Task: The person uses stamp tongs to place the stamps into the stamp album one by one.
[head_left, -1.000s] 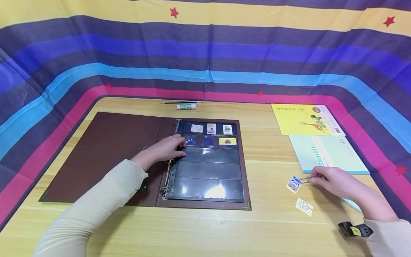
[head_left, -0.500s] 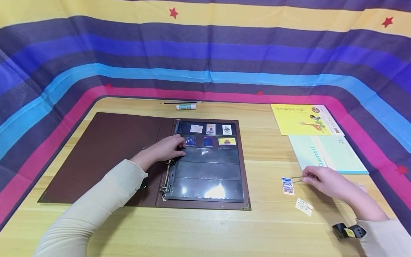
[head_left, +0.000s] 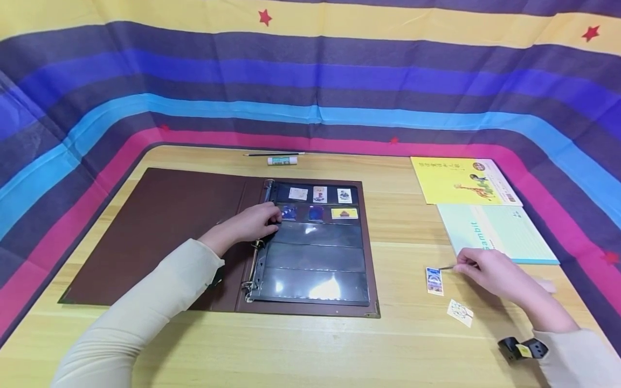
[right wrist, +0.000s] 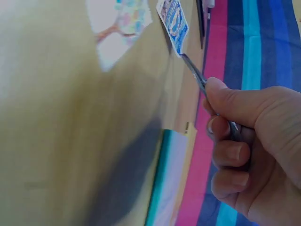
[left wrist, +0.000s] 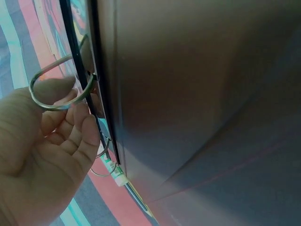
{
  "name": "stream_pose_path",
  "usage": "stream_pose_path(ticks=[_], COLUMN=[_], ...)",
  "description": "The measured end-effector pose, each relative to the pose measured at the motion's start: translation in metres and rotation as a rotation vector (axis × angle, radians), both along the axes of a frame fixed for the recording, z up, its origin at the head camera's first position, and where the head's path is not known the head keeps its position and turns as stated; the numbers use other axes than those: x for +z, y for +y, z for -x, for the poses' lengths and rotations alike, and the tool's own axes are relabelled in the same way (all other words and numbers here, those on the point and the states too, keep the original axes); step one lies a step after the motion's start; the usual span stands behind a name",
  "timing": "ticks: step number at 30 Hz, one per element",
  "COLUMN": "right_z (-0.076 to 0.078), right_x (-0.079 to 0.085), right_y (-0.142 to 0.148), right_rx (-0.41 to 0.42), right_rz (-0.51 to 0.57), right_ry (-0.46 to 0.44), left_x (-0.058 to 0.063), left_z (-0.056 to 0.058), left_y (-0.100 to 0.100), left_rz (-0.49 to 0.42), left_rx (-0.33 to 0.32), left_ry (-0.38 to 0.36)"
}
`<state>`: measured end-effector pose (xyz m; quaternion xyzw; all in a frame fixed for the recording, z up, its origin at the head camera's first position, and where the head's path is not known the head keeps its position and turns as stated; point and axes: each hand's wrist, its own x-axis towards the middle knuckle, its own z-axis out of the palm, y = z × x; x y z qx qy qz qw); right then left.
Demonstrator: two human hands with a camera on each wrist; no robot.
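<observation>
My right hand (head_left: 490, 272) pinches a pair of metal tweezers (right wrist: 195, 70) between thumb and forefinger, the other fingers curled in. At the tweezers' tips, a blue postage stamp (head_left: 434, 281) is held by one corner, raised and tilted in the right wrist view. Below it a pale stamp with a tree picture (head_left: 460, 313) lies on the table. My left hand (head_left: 254, 222) rests with loosely bent fingers at the ring-side edge of the stamp album page (head_left: 315, 256). A metal ring (left wrist: 61, 107) crosses in front of that hand's thumb in the left wrist view.
The open brown binder (head_left: 160, 231) covers the table's left and middle. Several stamps sit in the page's upper two rows. A glue stick (head_left: 282, 160) and a pencil (head_left: 274, 154) lie behind it. A yellow booklet (head_left: 461, 180) overlaps a light green notebook (head_left: 504, 231) at right.
My right hand has moved left with the tweezers and blue stamp, and the stamp has turned from slanted to nearly upright in the head view. My left hand stays at the page.
</observation>
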<state>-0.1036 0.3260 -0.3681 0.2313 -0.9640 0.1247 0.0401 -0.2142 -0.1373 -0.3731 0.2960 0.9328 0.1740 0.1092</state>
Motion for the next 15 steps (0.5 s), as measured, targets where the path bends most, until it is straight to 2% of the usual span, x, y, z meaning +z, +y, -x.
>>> stream_pose_path(ticks=[4, 7, 11, 15], right_z=[0.006, 0.017, 0.039, 0.066], right_x=[0.015, 0.030, 0.045, 0.050], right_y=[-0.008, -0.020, -0.048, -0.088], right_rx=[0.013, 0.021, 0.025, 0.047], right_rz=[0.042, 0.074, 0.094, 0.131], right_ry=[0.046, 0.062, 0.066, 0.053], left_x=[0.001, 0.002, 0.003, 0.004], left_z=[0.000, 0.000, 0.001, 0.003], left_y=[-0.001, -0.001, -0.001, 0.000], left_rz=[-0.009, -0.013, -0.009, -0.002], left_rx=[0.003, -0.003, -0.013, -0.027], left_ry=[0.000, -0.003, 0.000, -0.003])
